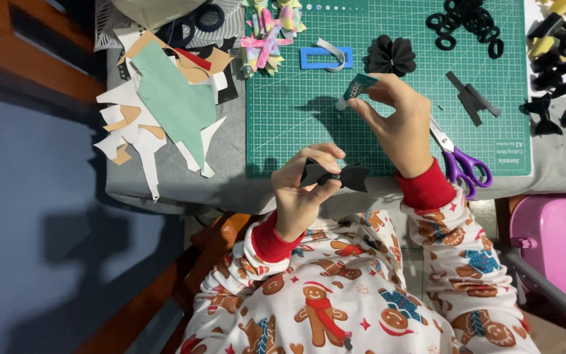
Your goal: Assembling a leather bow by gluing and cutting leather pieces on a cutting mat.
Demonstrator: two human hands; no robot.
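Observation:
My left hand [301, 187] pinches a small black paper bow [337, 174] at its middle, holding it just over the near edge of the green cutting mat [296, 111]. My right hand [397, 121] grips a small teal glue tube [358, 87] with a white tip that points left, raised above the mat and a little beyond the bow. Both sleeves are red-cuffed with a gingerbread print.
Purple-handled scissors [458, 160] lie right of my right hand. On the mat sit a black pleated paper rosette [391, 56], black strips [470, 97], a blue frame [325, 58] and black hair ties [470, 23]. Paper scraps [165, 105] pile at left; black bows [565, 78] at right. A pink box [558, 242] stands below right.

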